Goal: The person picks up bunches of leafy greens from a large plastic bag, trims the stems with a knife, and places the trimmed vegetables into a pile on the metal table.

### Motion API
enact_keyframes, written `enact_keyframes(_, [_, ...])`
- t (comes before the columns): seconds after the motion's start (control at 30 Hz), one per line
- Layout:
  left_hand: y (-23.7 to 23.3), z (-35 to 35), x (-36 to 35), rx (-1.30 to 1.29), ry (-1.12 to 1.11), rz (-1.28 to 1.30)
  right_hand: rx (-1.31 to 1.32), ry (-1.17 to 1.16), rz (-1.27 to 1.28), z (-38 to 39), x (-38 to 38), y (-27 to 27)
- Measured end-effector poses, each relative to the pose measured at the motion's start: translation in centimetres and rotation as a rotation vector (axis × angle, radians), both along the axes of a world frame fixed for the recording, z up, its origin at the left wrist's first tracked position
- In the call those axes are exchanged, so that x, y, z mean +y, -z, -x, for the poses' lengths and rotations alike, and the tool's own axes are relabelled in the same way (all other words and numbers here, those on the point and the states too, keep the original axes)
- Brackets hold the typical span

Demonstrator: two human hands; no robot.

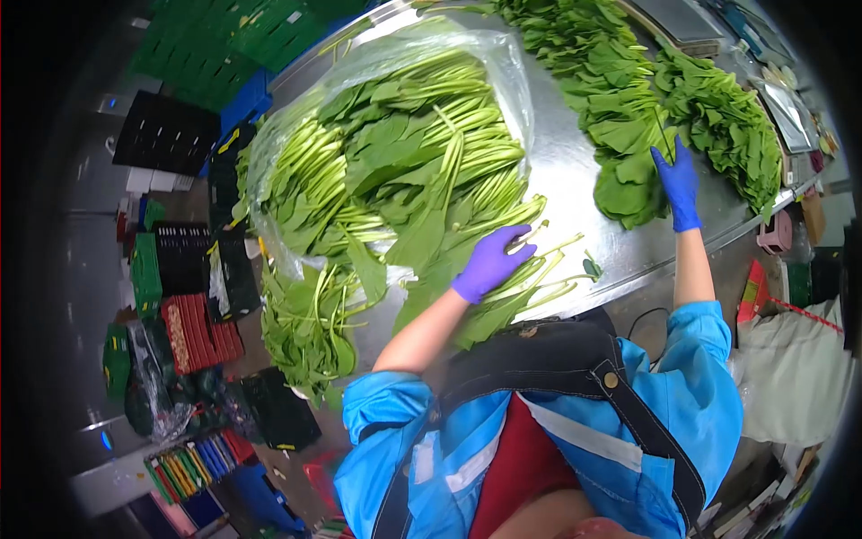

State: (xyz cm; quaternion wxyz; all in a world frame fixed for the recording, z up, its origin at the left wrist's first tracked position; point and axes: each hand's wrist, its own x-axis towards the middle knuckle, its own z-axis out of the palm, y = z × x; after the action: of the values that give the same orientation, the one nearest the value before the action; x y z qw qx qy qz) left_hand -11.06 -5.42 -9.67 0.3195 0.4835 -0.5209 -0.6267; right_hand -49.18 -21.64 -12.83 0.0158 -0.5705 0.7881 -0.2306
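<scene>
My left hand [492,260], in a purple glove, is curled over the stalks of loose leafy greens [530,287] near the table's front edge, with pale stalk ends beside its fingertips. My right hand [678,184], gloved the same, is at the near end of a long row of overlapping leafy greens [620,117]. Its thumb and forefinger are spread at the leaf edge. A thin dark line shows by the fingers; I cannot make out what it is. Left of centre, a clear plastic bag [516,67] lies opened around a large heap of leafy greens [404,135].
A second row of greens [727,126] lies at the right side of the metal table [561,193]. More greens [305,328] hang over its left edge. Green crates [215,45], a red crate [202,332] and black crates [278,409] stand on the left. A pink stool [774,232] is at right.
</scene>
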Motion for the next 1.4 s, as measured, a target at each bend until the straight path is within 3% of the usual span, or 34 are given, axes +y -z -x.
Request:
enact_keyframes(0.07, [2.7, -0.6, 1.4, -0.691, 0.115, 0.58, -0.214, -0.224, 0.101, -3.8, 3.2, -3.5])
enact_keyframes(0.1, [4.2, -0.7, 2.2, -0.725, 0.184, 0.7, -0.322, -0.284, 0.038, -5.9, 4.6, -4.3])
enact_keyframes(0.17, [4.0, -0.5, 4.3, -0.731, 0.225, 0.74, -0.622, -0.498, -0.326, -9.2, 7.6, -5.0])
enact_keyframes(0.2, [3.9, -0.4, 5.2, -0.73, 0.263, 0.784, -0.565, -0.724, -0.334, -10.1, 8.2, -2.5])
enact_keyframes(0.27, [4.7, -0.6, 6.1, -0.695, 0.278, 0.772, -0.628, -0.754, -0.602, -13.6, 11.0, -1.9])
enact_keyframes(0.33, [5.0, -1.2, 6.8, -0.507, 0.383, 0.554, -0.612, -0.931, -0.515, -14.7, 12.9, 2.2])
enact_keyframes(0.43, [4.1, -1.5, 6.4, -0.468, 0.322, 0.52, -0.469, -0.97, -0.454, -15.1, 14.2, 3.3])
enact_keyframes(0.53, [3.7, -0.8, 5.2, -0.502, 0.279, 0.417, -0.368, -0.936, -0.67, -14.3, 14.2, 3.1])
enact_keyframes(0.6, [4.4, 0.2, 4.1, -0.614, 0.153, 0.389, -0.65, -0.85, -0.911, -13.4, 14.5, 3.5])
enact_keyframes(0.63, [5.1, 0.5, 3.6, -0.611, 0.152, 0.391, -0.626, -0.795, -0.971, -13.7, 14.7, 2.1])
enact_keyframes(0.73, [6.2, 1.0, 2.5, -0.762, 0.151, 0.436, -0.614, -0.841, -0.804, -13.8, 15.3, 2.2])
enact_keyframes(0.8, [6.1, 1.1, 2.3, -0.856, 0.21, 0.451, -0.617, -0.735, -0.826, -14.1, 15.5, 2.5])
enact_keyframes(0.87, [5.6, 0.6, 2.9, -0.832, 0.241, 0.421, -0.481, -0.781, -0.55, -14.7, 16.0, 3.9])
enact_keyframes(1.03, [4.7, -1.1, 5.1, -0.605, 0.429, 0.225, -0.294, -0.864, -0.628, -17.2, 15.8, 4.4])
enact_keyframes(1.17, [5.3, -0.5, 5.3, -0.726, 0.204, 0.316, -0.237, -0.926, -0.613, -18.2, 15.2, 4.1])
enact_keyframes(1.23, [4.5, -0.1, 4.9, -0.617, 0.001, 0.557, -0.321, -0.88, -0.621, -18.5, 15.3, 1.8])
enact_keyframes(1.27, [4.7, 0.1, 4.8, -0.614, -0.002, 0.557, -0.317, -0.881, -0.622, -18.5, 15.4, 1.5])
enact_keyframes(1.33, [5.5, 0.4, 4.8, -0.628, 0.01, 0.658, -0.588, -0.911, -0.647, -18.4, 15.4, 0.8])
enact_keyframes(1.4, [6.6, 0.3, 4.9, -0.63, 0.105, 0.547, -0.523, -0.915, -0.629, -18.5, 15.2, -0.4])
